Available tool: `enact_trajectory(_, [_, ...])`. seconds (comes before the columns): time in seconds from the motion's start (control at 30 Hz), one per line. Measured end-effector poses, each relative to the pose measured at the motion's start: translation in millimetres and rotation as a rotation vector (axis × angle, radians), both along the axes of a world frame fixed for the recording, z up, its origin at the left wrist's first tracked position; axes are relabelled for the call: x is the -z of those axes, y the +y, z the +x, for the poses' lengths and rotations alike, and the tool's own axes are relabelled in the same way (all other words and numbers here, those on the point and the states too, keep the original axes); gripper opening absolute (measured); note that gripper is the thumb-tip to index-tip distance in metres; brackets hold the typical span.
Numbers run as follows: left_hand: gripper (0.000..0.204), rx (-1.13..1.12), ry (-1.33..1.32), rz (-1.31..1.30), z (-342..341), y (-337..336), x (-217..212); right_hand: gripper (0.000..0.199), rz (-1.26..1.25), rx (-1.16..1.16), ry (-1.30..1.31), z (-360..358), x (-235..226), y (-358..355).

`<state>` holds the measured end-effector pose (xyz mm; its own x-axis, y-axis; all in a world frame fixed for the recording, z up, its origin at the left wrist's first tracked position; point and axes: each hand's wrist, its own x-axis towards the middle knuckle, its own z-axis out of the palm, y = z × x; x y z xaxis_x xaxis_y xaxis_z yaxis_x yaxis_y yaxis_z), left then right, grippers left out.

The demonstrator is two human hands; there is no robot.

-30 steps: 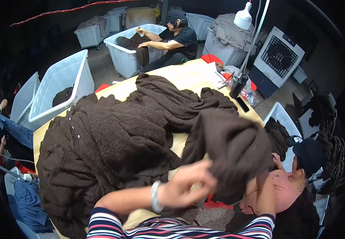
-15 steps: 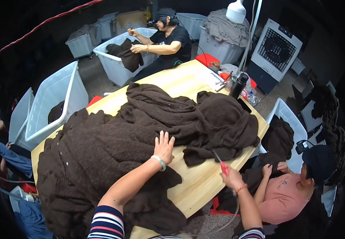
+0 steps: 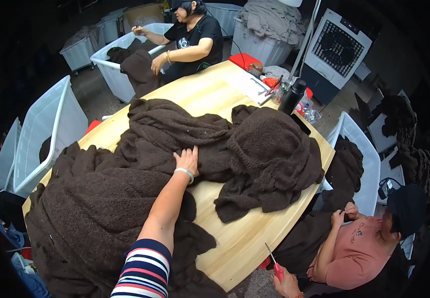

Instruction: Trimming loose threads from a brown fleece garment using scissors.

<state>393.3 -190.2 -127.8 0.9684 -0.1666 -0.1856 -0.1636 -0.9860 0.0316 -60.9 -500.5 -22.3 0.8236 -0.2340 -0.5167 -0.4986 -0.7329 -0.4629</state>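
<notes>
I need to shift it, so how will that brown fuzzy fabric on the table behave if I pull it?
The brown fabric looks floppy: it lies in folds and hangs over the table edge. It will probably drag and bunch rather than slide. The left hand rests flat on it.

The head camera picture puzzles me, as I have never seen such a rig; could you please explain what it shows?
There is no machine here. A person wears a fisheye camera on the head, looking down, so straight edges bend. The left hand lies flat and open on a large dark brown fleecy fabric spread over the wooden table. The right hand, at the lower edge, grips a red-handled cutter. A black bottle stands at the far end. A co-worker in black and another in pink sit nearby.
</notes>
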Motion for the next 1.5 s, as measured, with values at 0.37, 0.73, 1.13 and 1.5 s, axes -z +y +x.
enact_trajectory(0.37, [0.021, -0.01, -0.406, -0.051, 22, 6, -22, 0.04, 0.047, -0.005, -0.036, -19, -3, -10])
enact_trajectory(0.73, [0.032, 0.203, -0.899, -0.626, -45, 138, -307, 0.046, 0.043, -0.042, -0.225, 9, -2, -14])
enact_trajectory(1.13, [0.041, -0.066, -1.043, -0.541, -410, 427, -382, 0.038, 0.146, -0.353, -0.391, 85, -33, 66])
enact_trajectory(1.5, [0.08, -0.662, -0.484, 0.395, -533, 378, -312, 0.046, 0.163, -0.496, -0.331, 80, -62, 167])
